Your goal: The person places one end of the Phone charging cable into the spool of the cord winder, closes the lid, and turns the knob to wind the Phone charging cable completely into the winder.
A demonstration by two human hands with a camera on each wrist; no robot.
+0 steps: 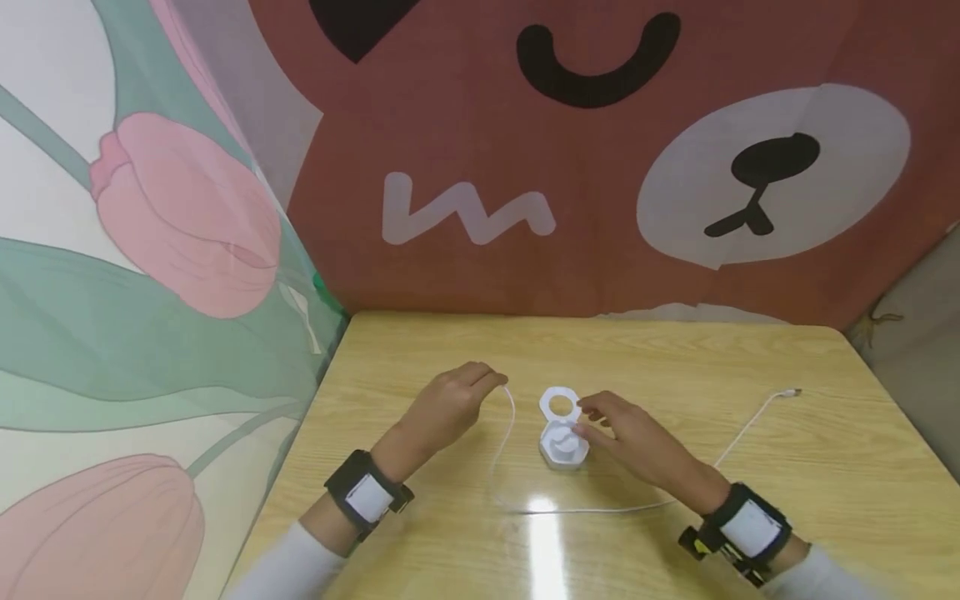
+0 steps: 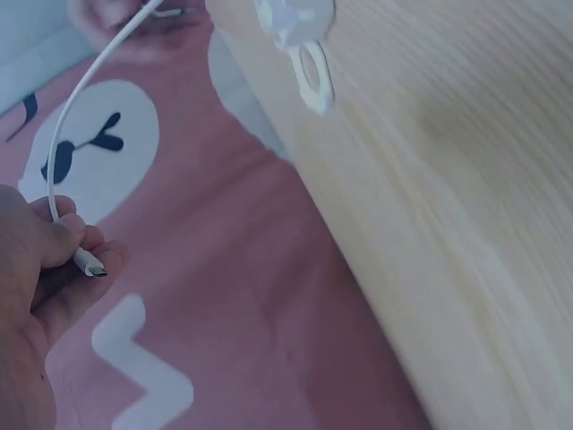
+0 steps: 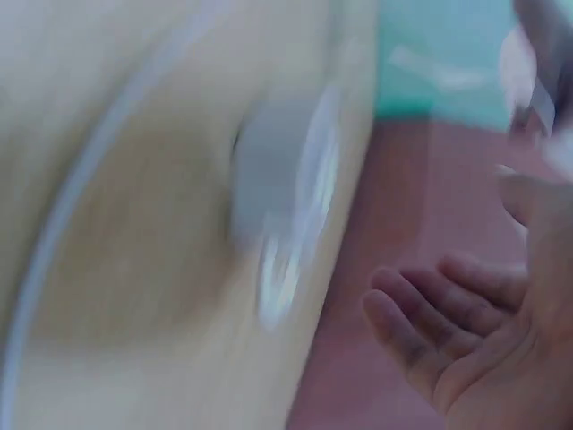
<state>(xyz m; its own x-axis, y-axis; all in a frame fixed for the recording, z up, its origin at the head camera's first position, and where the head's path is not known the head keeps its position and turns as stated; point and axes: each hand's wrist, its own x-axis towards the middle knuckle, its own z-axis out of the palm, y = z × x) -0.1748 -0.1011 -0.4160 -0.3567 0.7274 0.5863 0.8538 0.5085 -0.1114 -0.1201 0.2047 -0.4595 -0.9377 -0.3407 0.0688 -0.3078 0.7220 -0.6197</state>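
My left hand (image 1: 450, 406) pinches a white charging cable (image 2: 55, 170) just behind its plug (image 2: 90, 263), whose metal tip points out past the fingers. A small white hexagonal case (image 1: 564, 446) stands on the table between the hands. Its lid (image 1: 560, 404) lies folded back, with a round hole in it, and a white round piece shows inside the case. Right beside the case is my right hand (image 1: 632, 433), its fingers relaxed and apart with nothing between them. The right wrist view, blurred, shows the case (image 3: 277, 166) and these spread fingers (image 3: 421, 331).
From the left hand the cable (image 1: 585, 510) loops across the wooden table (image 1: 420, 533) and passes by the right forearm. Its other plug (image 1: 789, 392) lies at the right. Behind the table hangs a brown cloth (image 1: 450, 275) with a bear's face; a tulip-print cloth (image 1: 187, 217) hangs at the left.
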